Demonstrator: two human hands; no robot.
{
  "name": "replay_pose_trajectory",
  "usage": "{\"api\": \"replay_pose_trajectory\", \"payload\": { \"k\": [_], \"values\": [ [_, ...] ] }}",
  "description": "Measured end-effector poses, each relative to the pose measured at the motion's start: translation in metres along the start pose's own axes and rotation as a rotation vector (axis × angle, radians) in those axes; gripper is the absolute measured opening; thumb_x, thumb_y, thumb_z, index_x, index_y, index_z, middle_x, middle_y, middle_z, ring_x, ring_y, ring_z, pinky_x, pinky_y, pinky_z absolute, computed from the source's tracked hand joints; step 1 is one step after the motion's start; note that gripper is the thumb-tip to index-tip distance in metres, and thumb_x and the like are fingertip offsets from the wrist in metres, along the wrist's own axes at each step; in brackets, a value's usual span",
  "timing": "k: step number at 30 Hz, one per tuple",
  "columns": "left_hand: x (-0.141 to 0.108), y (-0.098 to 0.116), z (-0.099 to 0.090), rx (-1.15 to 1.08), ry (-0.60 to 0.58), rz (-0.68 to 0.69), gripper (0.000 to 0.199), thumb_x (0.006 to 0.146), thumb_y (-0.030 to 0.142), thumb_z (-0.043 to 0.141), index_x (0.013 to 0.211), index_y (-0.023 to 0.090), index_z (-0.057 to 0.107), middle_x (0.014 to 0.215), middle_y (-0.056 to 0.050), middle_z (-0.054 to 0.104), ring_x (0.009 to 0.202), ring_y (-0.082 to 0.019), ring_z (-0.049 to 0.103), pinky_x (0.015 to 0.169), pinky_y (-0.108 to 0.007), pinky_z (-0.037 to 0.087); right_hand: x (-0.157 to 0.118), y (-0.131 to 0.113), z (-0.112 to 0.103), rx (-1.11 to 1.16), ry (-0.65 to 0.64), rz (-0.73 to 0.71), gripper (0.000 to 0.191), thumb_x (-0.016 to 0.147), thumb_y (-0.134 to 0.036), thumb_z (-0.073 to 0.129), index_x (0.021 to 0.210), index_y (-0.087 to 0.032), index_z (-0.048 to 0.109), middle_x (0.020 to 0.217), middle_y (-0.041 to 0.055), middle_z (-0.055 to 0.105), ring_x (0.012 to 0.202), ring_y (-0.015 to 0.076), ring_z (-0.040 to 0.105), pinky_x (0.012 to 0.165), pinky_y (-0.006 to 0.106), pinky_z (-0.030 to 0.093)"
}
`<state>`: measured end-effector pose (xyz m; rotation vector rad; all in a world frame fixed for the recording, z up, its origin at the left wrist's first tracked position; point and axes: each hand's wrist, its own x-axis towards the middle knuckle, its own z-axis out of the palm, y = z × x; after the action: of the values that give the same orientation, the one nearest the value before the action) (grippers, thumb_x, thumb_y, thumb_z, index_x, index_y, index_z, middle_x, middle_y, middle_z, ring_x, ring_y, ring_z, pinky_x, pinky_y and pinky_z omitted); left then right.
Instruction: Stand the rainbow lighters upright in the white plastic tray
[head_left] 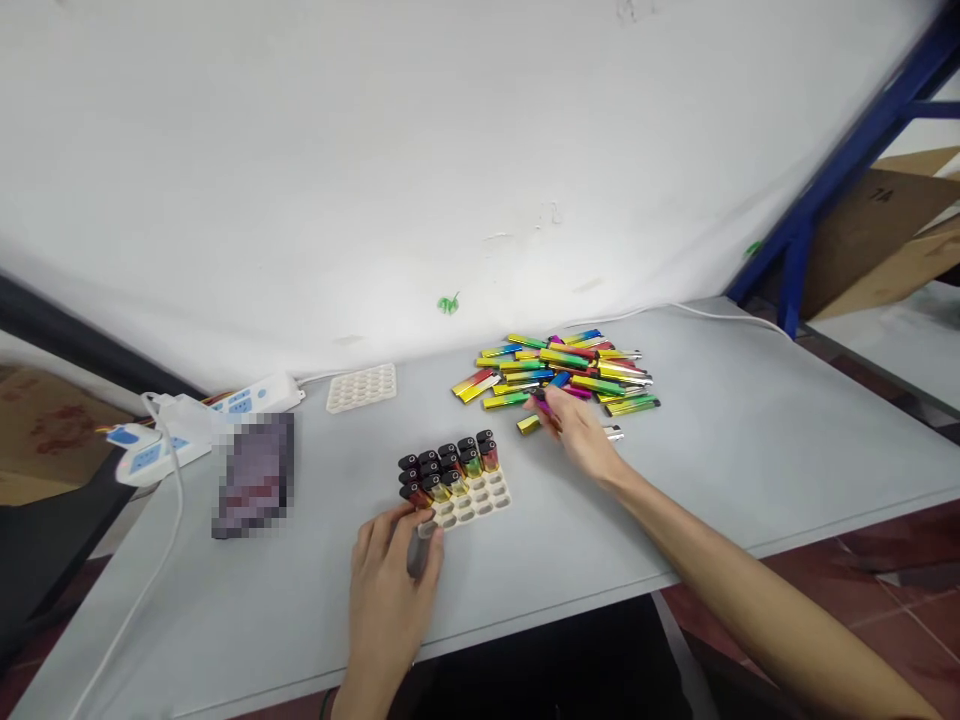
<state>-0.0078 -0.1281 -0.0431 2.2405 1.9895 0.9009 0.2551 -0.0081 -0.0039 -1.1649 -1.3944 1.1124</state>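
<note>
A white tray (486, 506) with rows of oval holes lies on the table. Several lighters (450, 462) with black tops stand upright in its back and left rows; front and right holes show bare. My left hand (394, 575) grips the tray's near left corner, thumb on the front edge and index finger by a reddish lighter. At the pile of shiny coloured lighters (562, 362), my right hand (576, 425) is closed on a purple lighter (546, 408), partly hidden by the fingers. A gold lighter (529, 424) lies just left of that hand.
A second white holed tray (361, 388) lies at the back left. Power strips (247, 402) with a white cable stand near the left edge, beside a pixelated dark object (255, 475). A white wall rises behind the table (750, 430). A blue frame (795, 270) and cardboard boxes (862, 225) are at right.
</note>
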Motion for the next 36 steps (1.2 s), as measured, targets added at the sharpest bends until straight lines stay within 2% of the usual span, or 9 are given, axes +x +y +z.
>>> {"api": "replay_pose_trajectory", "payload": {
  "k": [3,5,11,15,18,23,30,32,36],
  "values": [
    [0.000,0.000,-0.001,0.001,-0.007,0.007,0.018,0.093,0.033,0.056,0.104,0.022,0.064,0.110,-0.008,0.063,0.105,-0.027,0.054,0.093,-0.045,0.046,-0.012,-0.010,0.000,-0.222,-0.061,-0.180,0.029,0.093,-0.050,0.056,0.090,-0.021,0.062,0.089,0.0031,0.059,0.084,0.0181,0.055,0.072,0.030,0.044],
    [-0.001,0.001,-0.001,-0.001,-0.010,0.017,0.018,0.093,0.033,0.056,0.105,0.021,0.064,0.111,-0.008,0.063,0.105,-0.027,0.053,0.093,-0.044,0.046,-0.021,-0.020,0.002,-0.310,-0.071,-0.256,0.022,0.089,-0.044,0.065,0.092,-0.022,0.065,0.094,0.0039,0.061,0.091,0.0194,0.056,0.074,0.031,0.045],
    [-0.003,0.002,-0.002,-0.005,-0.006,0.039,0.019,0.094,0.031,0.056,0.107,0.021,0.064,0.112,-0.008,0.062,0.109,-0.026,0.053,0.096,-0.044,0.046,-0.040,-0.042,0.023,-0.388,-0.191,-0.311,0.018,0.091,-0.035,0.067,0.104,-0.022,0.064,0.091,0.0014,0.068,0.073,0.0135,0.062,0.063,0.026,0.049],
    [-0.004,0.001,-0.001,-0.019,-0.005,0.036,0.019,0.094,0.031,0.055,0.108,0.021,0.064,0.112,-0.007,0.062,0.108,-0.026,0.053,0.095,-0.045,0.046,-0.042,-0.036,0.037,-0.650,-0.215,-0.412,0.018,0.092,-0.032,0.066,0.108,-0.023,0.063,0.094,0.0011,0.069,0.072,0.0133,0.065,0.061,0.026,0.048],
    [-0.003,0.000,0.000,-0.023,-0.004,0.044,0.019,0.094,0.031,0.055,0.108,0.021,0.063,0.112,-0.008,0.063,0.108,-0.026,0.053,0.095,-0.045,0.046,-0.044,-0.033,0.039,-0.822,-0.219,-0.465,0.018,0.093,-0.031,0.065,0.108,-0.022,0.064,0.095,0.0013,0.070,0.070,0.0133,0.065,0.059,0.027,0.045],
    [-0.003,0.000,-0.001,-0.026,-0.005,0.048,0.019,0.094,0.031,0.056,0.108,0.021,0.064,0.113,-0.008,0.062,0.108,-0.027,0.053,0.095,-0.046,0.046,-0.045,-0.036,0.037,-0.854,-0.228,-0.479,0.018,0.094,-0.032,0.063,0.108,-0.022,0.065,0.094,0.0005,0.071,0.067,0.0122,0.064,0.059,0.026,0.043],
    [-0.004,0.000,-0.002,-0.039,-0.007,0.028,0.019,0.093,0.031,0.056,0.109,0.022,0.063,0.113,-0.008,0.062,0.109,-0.027,0.053,0.095,-0.046,0.047,-0.047,-0.035,0.044,-0.939,-0.207,-0.558,0.014,0.094,-0.031,0.063,0.104,-0.021,0.068,0.089,0.0003,0.074,0.070,0.0148,0.066,0.054,0.028,0.038],
    [-0.004,0.000,-0.001,-0.036,-0.001,0.031,0.019,0.093,0.031,0.056,0.109,0.022,0.063,0.113,-0.008,0.062,0.108,-0.027,0.053,0.095,-0.047,0.047,-0.046,-0.036,0.043,-0.943,-0.188,-0.596,0.020,0.094,-0.036,0.062,0.106,-0.021,0.068,0.088,0.0009,0.074,0.071,0.0158,0.067,0.054,0.028,0.039],
    [-0.003,0.000,0.001,-0.035,0.001,0.025,0.019,0.093,0.032,0.056,0.107,0.022,0.063,0.112,-0.008,0.063,0.108,-0.027,0.053,0.095,-0.048,0.047,-0.013,-0.034,0.021,-0.900,0.010,-0.577,0.031,0.099,-0.043,0.049,0.104,-0.020,0.070,0.095,0.0055,0.075,0.087,0.0197,0.068,0.070,0.030,0.048]
  ]
}}
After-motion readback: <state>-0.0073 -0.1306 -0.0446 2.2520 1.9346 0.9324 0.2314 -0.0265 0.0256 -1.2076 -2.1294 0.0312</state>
